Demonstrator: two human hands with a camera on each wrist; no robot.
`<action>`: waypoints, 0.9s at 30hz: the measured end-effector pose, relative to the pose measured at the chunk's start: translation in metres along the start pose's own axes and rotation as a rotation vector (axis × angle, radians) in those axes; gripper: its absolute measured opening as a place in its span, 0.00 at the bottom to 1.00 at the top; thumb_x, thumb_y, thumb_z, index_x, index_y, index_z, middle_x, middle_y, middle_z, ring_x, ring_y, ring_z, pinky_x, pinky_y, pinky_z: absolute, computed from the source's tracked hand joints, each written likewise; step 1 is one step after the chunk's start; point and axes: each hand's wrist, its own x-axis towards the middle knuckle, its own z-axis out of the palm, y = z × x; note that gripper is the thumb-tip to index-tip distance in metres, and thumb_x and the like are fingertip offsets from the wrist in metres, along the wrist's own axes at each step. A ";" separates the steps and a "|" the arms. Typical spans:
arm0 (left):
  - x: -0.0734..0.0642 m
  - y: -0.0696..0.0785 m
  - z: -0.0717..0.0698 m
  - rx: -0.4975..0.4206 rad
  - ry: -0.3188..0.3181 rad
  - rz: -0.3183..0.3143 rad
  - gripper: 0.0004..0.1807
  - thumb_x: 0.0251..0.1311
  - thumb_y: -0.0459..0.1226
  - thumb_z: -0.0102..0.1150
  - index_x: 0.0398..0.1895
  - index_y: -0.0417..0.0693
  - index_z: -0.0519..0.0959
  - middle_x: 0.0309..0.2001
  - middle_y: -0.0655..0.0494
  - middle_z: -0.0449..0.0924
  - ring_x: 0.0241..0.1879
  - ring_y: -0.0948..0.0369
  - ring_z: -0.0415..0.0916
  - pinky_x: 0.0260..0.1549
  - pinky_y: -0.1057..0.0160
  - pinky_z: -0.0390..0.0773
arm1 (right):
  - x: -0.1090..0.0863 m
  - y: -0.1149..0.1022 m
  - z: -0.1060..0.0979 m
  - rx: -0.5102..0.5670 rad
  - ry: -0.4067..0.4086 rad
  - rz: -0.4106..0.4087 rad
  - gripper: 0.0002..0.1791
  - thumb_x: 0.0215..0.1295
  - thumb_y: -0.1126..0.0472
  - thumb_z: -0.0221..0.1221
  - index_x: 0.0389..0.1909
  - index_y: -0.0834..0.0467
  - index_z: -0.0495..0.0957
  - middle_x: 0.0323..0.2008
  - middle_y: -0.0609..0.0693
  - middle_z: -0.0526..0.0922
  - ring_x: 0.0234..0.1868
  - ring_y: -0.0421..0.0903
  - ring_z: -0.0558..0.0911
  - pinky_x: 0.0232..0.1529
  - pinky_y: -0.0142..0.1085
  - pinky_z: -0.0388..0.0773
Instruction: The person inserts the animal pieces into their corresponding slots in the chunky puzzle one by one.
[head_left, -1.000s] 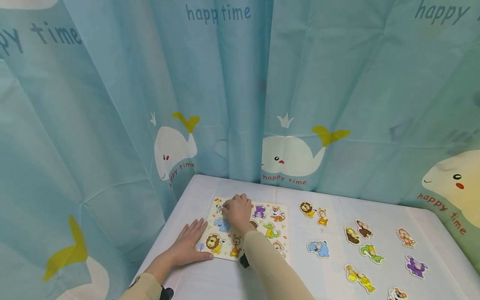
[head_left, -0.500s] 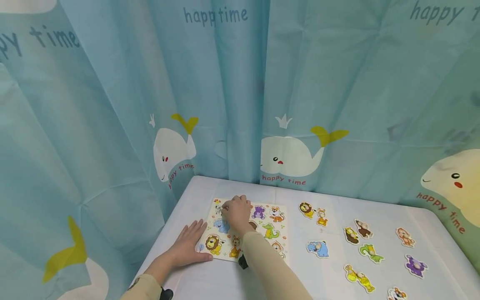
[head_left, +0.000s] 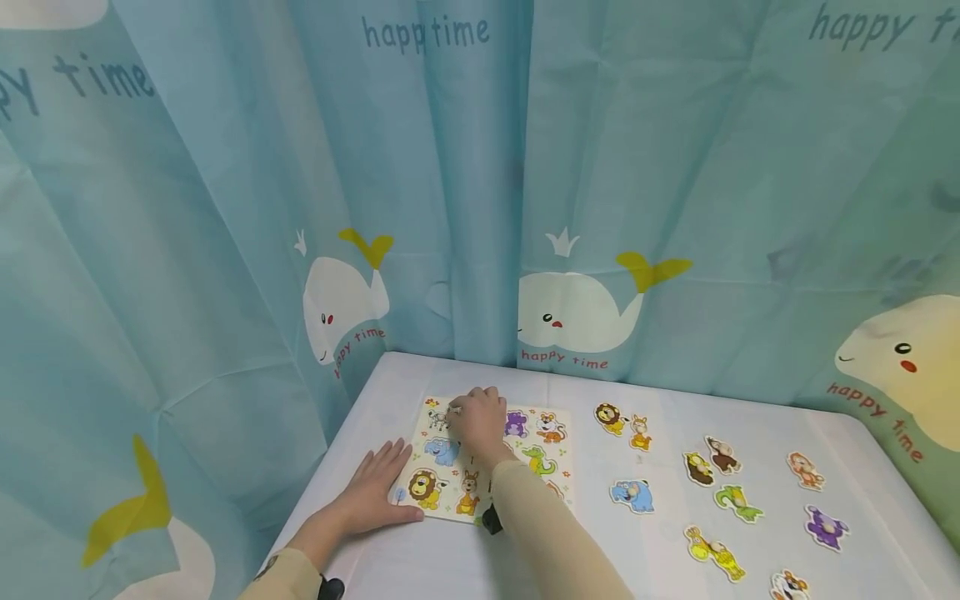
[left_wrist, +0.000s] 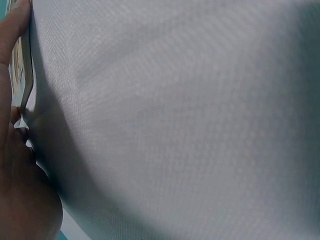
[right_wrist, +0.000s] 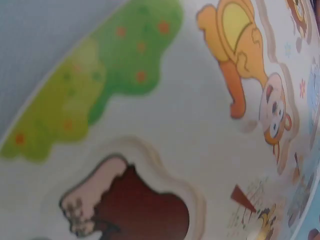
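Note:
A cream puzzle board [head_left: 480, 517] printed with animals lies at the left of the table. My right hand [head_left: 483, 421] reaches over its upper rows, fingers bent, fingertips pinching at the right end of a zebra puzzle piece [head_left: 437, 419]; the hand partly hides the grip. My left hand [head_left: 375, 492] rests spread beside the board's left edge, its thumb by the near corner. In the left wrist view, that hand [left_wrist: 20, 170] touches the board's edge. The right wrist view has no hand, only the board's kangaroo picture [right_wrist: 240, 40] and a brown animal's recess [right_wrist: 145, 205].
Several knobbed animal pieces lie right of the board: a lion [head_left: 611, 418], a kangaroo [head_left: 640, 433], a blue animal [head_left: 632, 495], a crocodile [head_left: 737, 503], a giraffe [head_left: 714, 553], a purple animal [head_left: 827, 528] and others. A blue curtain [head_left: 480, 167] hangs behind the table.
My right hand has shifted slightly right over the board, and more of the zebra shows. My left hand stays in place. The head view has drifted a little to the right.

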 end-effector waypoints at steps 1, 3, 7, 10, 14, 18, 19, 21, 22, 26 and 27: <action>0.000 0.000 0.000 0.008 -0.004 -0.004 0.64 0.48 0.68 0.70 0.81 0.43 0.54 0.81 0.43 0.48 0.80 0.44 0.40 0.77 0.40 0.38 | 0.000 0.001 -0.001 0.010 -0.002 0.004 0.11 0.67 0.47 0.67 0.46 0.45 0.90 0.41 0.46 0.82 0.47 0.48 0.72 0.51 0.46 0.70; 0.000 0.001 0.000 0.013 -0.004 -0.007 0.64 0.48 0.68 0.70 0.82 0.44 0.54 0.81 0.43 0.48 0.80 0.44 0.40 0.77 0.40 0.38 | 0.000 0.002 -0.003 0.022 -0.008 0.011 0.12 0.67 0.47 0.66 0.47 0.45 0.90 0.43 0.46 0.83 0.49 0.49 0.72 0.52 0.46 0.70; -0.001 0.001 -0.001 0.012 0.000 -0.006 0.64 0.48 0.69 0.69 0.81 0.44 0.55 0.81 0.43 0.49 0.80 0.44 0.40 0.77 0.40 0.39 | 0.001 0.005 -0.007 0.029 -0.005 0.002 0.14 0.68 0.47 0.66 0.49 0.45 0.89 0.46 0.48 0.83 0.51 0.50 0.73 0.54 0.47 0.70; -0.001 0.001 0.000 0.010 0.003 -0.004 0.65 0.48 0.68 0.70 0.81 0.43 0.55 0.81 0.43 0.49 0.80 0.44 0.41 0.77 0.39 0.39 | 0.002 0.005 -0.010 0.039 0.004 -0.022 0.15 0.68 0.46 0.66 0.51 0.46 0.88 0.48 0.48 0.84 0.52 0.50 0.73 0.55 0.47 0.69; 0.000 0.001 0.000 0.017 0.000 -0.004 0.65 0.48 0.69 0.69 0.81 0.44 0.54 0.81 0.44 0.49 0.80 0.44 0.40 0.77 0.40 0.38 | 0.001 0.004 -0.017 0.072 0.011 -0.050 0.17 0.67 0.45 0.67 0.52 0.46 0.88 0.48 0.48 0.83 0.53 0.50 0.73 0.55 0.48 0.69; 0.000 0.001 -0.001 0.009 0.002 0.001 0.65 0.48 0.69 0.70 0.81 0.43 0.55 0.81 0.43 0.49 0.80 0.44 0.40 0.77 0.39 0.38 | -0.003 0.002 -0.025 0.102 0.015 -0.068 0.18 0.66 0.45 0.68 0.53 0.47 0.87 0.48 0.48 0.83 0.53 0.50 0.73 0.55 0.48 0.69; -0.001 0.001 -0.001 0.010 0.001 -0.002 0.64 0.48 0.68 0.70 0.81 0.43 0.54 0.81 0.43 0.48 0.80 0.44 0.40 0.77 0.39 0.38 | -0.004 0.002 -0.027 0.106 0.015 -0.071 0.18 0.66 0.45 0.68 0.53 0.47 0.87 0.49 0.48 0.83 0.53 0.50 0.73 0.55 0.48 0.69; -0.001 0.003 -0.002 0.010 0.001 -0.003 0.64 0.49 0.68 0.70 0.81 0.43 0.54 0.81 0.42 0.48 0.80 0.43 0.40 0.77 0.39 0.38 | -0.006 0.002 -0.030 0.115 0.018 -0.083 0.19 0.66 0.45 0.68 0.54 0.47 0.87 0.49 0.48 0.83 0.53 0.50 0.73 0.55 0.47 0.69; -0.002 0.003 -0.002 0.011 0.002 -0.006 0.64 0.49 0.68 0.70 0.81 0.43 0.55 0.81 0.42 0.48 0.80 0.43 0.40 0.77 0.39 0.38 | -0.007 0.003 -0.032 0.121 0.022 -0.092 0.19 0.66 0.45 0.68 0.54 0.47 0.87 0.49 0.48 0.83 0.53 0.50 0.73 0.55 0.47 0.69; -0.003 0.005 -0.003 0.007 0.004 0.001 0.64 0.49 0.66 0.71 0.81 0.41 0.55 0.81 0.41 0.49 0.80 0.42 0.41 0.77 0.38 0.39 | -0.011 0.008 -0.039 0.142 0.032 -0.123 0.19 0.66 0.45 0.68 0.54 0.47 0.87 0.51 0.48 0.83 0.54 0.49 0.73 0.55 0.47 0.69; -0.003 0.006 -0.003 0.008 0.002 0.001 0.64 0.49 0.66 0.71 0.81 0.41 0.55 0.81 0.41 0.49 0.80 0.42 0.40 0.77 0.38 0.38 | -0.012 0.010 -0.042 0.145 0.040 -0.133 0.19 0.65 0.45 0.69 0.54 0.47 0.87 0.50 0.48 0.83 0.53 0.50 0.73 0.54 0.48 0.69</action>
